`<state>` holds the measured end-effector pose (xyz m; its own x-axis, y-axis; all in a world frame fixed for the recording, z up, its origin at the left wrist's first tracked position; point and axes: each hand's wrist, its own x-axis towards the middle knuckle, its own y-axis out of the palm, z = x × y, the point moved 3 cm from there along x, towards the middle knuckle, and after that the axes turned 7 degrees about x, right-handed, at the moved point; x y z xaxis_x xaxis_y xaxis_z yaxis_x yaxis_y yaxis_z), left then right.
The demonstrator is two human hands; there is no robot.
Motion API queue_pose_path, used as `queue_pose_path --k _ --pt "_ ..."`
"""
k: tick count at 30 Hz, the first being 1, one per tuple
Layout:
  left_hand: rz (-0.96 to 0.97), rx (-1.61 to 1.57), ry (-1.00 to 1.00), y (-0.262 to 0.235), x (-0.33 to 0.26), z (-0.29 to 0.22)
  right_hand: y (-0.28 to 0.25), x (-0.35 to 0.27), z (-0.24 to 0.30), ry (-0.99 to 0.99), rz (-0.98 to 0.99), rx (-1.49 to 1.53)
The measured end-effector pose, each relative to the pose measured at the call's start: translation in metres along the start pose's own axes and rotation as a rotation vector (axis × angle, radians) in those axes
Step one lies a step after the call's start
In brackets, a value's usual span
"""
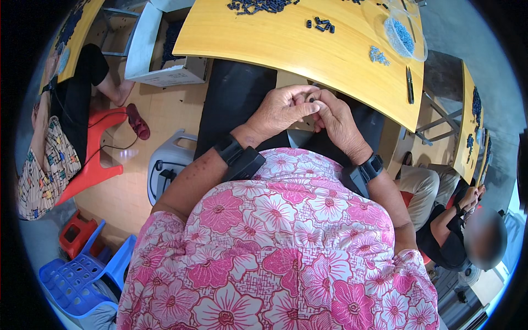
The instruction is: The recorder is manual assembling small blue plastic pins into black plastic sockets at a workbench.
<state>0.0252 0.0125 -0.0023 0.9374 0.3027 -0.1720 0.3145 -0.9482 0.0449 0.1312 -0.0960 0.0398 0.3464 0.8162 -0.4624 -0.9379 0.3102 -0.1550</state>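
Observation:
My left hand [281, 113] and my right hand [336, 120] meet in front of the table's near edge, above my lap. Their fingertips are pinched together around a small black part [312, 100]. Only a dark end of it shows between the thumbs and fingers; the rest is hidden. Beyond the hands, a few loose black parts [324, 25] lie on the yellow table [308, 55]. A small heap of pale blue pieces [378, 55] lies farther right. Near the right edge rests a slim black tool [410, 85], perhaps tweezers.
A clear bowl [421, 49] of blue pieces stands at the far right. A pile of black parts [261, 5] lies at the far side. Left of the table is an open white carton [181, 74]. Co-workers sit on both sides; a blue plastic chair [71, 280] stands at lower left.

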Motion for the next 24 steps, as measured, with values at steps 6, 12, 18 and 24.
queue_pose_path --k 6,12,18,24 --pt "0.100 -0.143 -0.083 0.008 -0.002 -0.003 0.001 0.001 -0.007 -0.304 -0.042 -0.287" --pt "0.076 -0.103 -0.053 0.010 -0.005 -0.003 0.006 -0.001 -0.007 -0.294 -0.044 -0.263" --pt "0.045 -0.099 -0.023 0.008 -0.008 -0.010 0.007 0.001 -0.011 -0.296 -0.037 -0.263" --pt "-0.001 -0.092 -0.006 0.007 -0.010 -0.012 0.010 0.002 -0.012 -0.478 -0.053 -0.264"
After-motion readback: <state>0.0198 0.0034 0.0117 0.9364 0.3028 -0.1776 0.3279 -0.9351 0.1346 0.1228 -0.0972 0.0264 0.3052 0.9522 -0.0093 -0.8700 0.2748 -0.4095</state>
